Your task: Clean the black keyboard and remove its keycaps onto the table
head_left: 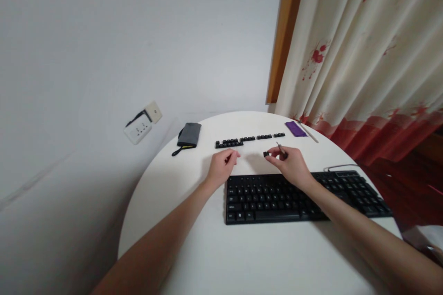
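My right hand (pixel 290 161) hovers above the top edge of the black keyboard (pixel 277 215). Its thumb and index finger pinch a small black keycap (pixel 266 154). A thin tool with a metal shaft (pixel 281 149) is also tucked in that hand; its kind cannot be made out. My left hand (pixel 222 165) rests near the keyboard's upper left corner, with its fingers curled closed and nothing visible in them. Beyond both hands, several black keycaps (pixel 229 144) lie in short rows. The keyboard's top row looks partly bare of caps, and my right forearm covers part of its right side.
A grey pouch (pixel 189 134) with a dark loop lies at the round white table's (pixel 162 203) far left. At the far right are a purple cloth-like piece (pixel 295 129) and a slim pale stick (pixel 309 132). The keyboard cable (pixel 341 165) runs behind it. Wall and curtain (pixel 332 78) border the table.
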`<action>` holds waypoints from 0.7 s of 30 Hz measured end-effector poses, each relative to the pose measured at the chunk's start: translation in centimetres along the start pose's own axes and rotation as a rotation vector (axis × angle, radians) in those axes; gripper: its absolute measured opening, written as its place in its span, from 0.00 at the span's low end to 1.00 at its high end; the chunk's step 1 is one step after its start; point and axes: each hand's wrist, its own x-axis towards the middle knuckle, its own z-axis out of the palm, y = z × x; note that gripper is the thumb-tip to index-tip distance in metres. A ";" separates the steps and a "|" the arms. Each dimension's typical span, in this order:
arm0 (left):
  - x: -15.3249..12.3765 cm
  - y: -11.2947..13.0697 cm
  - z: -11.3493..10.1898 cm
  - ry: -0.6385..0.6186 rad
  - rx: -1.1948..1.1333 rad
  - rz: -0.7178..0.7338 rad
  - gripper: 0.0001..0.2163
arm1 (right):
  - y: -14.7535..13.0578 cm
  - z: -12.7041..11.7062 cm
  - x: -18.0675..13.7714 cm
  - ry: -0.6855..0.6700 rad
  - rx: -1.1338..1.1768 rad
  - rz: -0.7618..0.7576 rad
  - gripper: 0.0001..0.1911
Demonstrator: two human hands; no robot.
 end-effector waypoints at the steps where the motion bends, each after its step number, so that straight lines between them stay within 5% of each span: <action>1: 0.2 -0.6 -0.1 0.018 -0.010 -0.054 0.15 | 0.4 0.3 1.0 0.001 -0.022 0.015 0.12; 9: 1.2 -2.8 -0.6 0.111 -0.103 -0.188 0.17 | 3.1 5.3 6.8 -0.189 -0.267 0.033 0.08; 21: 1.3 -3.2 -0.2 0.101 -0.164 -0.185 0.17 | 4.0 7.8 7.9 -0.245 -0.372 0.081 0.09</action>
